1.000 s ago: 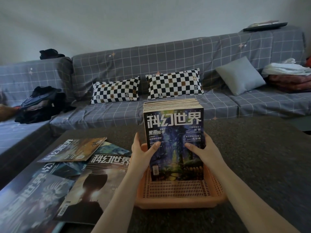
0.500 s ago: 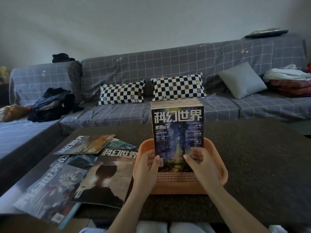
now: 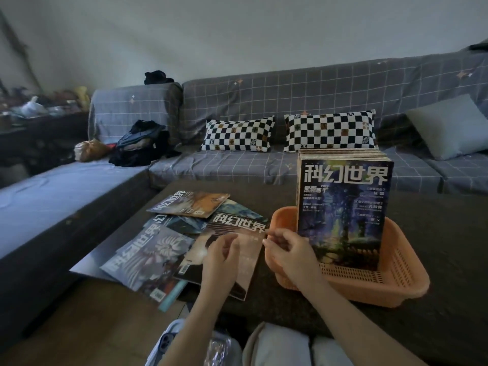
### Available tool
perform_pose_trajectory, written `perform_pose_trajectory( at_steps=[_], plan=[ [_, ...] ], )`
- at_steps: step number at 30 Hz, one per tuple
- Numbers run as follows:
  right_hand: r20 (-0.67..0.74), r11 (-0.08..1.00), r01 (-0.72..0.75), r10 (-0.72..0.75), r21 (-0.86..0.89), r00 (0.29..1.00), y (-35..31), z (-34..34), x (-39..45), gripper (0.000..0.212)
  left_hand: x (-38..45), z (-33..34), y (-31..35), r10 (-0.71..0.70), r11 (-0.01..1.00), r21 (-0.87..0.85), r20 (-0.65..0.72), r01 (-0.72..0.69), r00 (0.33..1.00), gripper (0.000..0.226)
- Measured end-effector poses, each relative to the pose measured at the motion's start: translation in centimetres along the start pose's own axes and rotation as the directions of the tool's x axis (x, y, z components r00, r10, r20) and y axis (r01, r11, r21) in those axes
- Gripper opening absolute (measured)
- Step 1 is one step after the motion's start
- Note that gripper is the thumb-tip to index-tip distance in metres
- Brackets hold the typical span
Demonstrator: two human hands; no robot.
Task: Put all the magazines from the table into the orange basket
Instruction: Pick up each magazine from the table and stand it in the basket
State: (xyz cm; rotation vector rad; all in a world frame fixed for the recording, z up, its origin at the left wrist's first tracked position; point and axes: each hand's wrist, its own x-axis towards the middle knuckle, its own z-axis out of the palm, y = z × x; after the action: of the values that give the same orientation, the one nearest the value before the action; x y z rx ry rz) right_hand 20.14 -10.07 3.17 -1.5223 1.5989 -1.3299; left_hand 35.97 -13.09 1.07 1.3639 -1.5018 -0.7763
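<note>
My left hand (image 3: 221,253) and right hand (image 3: 286,249) hover empty, fingers loosely curled, above the loose magazines (image 3: 169,241) beside the orange basket (image 3: 396,283).

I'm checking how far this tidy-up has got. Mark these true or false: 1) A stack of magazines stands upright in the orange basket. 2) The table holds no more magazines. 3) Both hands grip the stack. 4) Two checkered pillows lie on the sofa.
1) True: the stack of magazines stands upright in the orange basket.
2) False: several loose magazines lie left of the basket.
3) False: the left hand and right hand hold nothing.
4) True: checkered pillows lie on the sofa.
</note>
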Motion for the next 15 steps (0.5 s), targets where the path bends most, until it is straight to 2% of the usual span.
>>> perform_pose_trajectory(
  at_steps=[5,10,15],
  plan=[
    [0.091,0.999,0.018,-0.021,0.036,0.996,-0.9,5.1,0.2,0.026,1.4,-2.9,-2.9,-0.021,0.995,0.099,-0.087,0.03,0.996,0.012],
    [0.177,0.988,-0.154,0.157,-0.035,0.972,1.1,8.9,0.4,0.038,2.8,-4.0,-6.5,-0.146,0.972,0.17,-0.116,0.164,0.983,0.016],
    [0.174,0.947,-0.276,0.303,-0.162,0.937,3.8,10.2,0.8,0.054,4.3,-4.2,-9.1,-0.223,0.923,0.287,-0.147,0.257,0.964,0.028]
  ],
)
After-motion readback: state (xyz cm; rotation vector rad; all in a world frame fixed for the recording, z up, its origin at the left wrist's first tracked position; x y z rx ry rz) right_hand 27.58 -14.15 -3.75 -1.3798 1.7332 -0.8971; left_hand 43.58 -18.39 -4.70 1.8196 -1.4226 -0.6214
